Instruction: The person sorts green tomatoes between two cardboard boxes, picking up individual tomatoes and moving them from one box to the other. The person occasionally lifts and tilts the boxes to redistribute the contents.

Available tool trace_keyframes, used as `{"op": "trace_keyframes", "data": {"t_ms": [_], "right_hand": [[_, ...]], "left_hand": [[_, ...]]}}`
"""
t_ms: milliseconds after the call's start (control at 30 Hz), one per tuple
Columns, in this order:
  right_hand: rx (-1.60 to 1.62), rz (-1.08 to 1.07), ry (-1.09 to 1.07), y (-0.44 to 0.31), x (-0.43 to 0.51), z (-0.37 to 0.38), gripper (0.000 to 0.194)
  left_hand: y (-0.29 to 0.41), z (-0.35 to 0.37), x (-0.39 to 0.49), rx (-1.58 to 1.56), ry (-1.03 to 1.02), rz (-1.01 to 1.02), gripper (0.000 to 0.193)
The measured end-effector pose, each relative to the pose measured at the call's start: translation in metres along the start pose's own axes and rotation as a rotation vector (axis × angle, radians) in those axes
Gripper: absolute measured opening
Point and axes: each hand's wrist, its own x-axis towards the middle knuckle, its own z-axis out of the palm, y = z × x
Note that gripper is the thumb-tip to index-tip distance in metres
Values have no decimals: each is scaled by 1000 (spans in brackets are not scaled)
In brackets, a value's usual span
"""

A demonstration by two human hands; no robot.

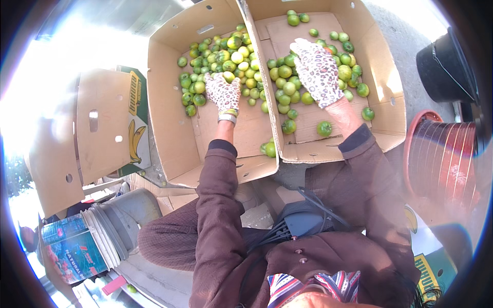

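Observation:
Two open cardboard boxes stand side by side before me, each holding many small green tomatoes. In the left cardboard box point(173, 142), my left hand point(223, 91), in a leopard-print glove, touches the near edge of the heap, with a yellow-green tomato point(228, 77) at its fingers; whether it grips it I cannot tell. My right hand point(317, 73), in a matching glove, reaches palm down over the tomatoes in the right cardboard box point(379, 77). Its fingertips are hidden in part, and a reddish tomato point(328, 50) shows beside it. A single green tomato point(324, 129) lies near that box's front wall.
At the right stand a black bucket point(443, 69) and a red ribbed tub point(443, 161). Upright cardboard boxes point(104, 123) with banana print are at the left. Stacked plastic buckets point(111, 231) lie at the lower left, by my knee.

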Motion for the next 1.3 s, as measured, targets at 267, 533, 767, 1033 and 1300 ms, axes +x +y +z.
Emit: {"op": "trace_keyframes", "data": {"t_ms": [267, 533, 767, 1033, 1300], "right_hand": [[267, -103, -63, -46, -2, -5, 58], [157, -83, 61, -25, -3, -1, 41], [-87, 132, -13, 40, -8, -2, 38], [-239, 387, 30, 104, -27, -9, 41], [-331, 207, -114, 94, -26, -14, 42]], "left_hand": [[98, -64, 2, -657, -46, 344, 55], [103, -75, -13, -527, -26, 402, 47], [-1, -53, 16, -384, 178, -108, 51], [-36, -24, 7, -103, 54, -29, 64], [20, 1, 34, 305, -168, 238, 67]]}}
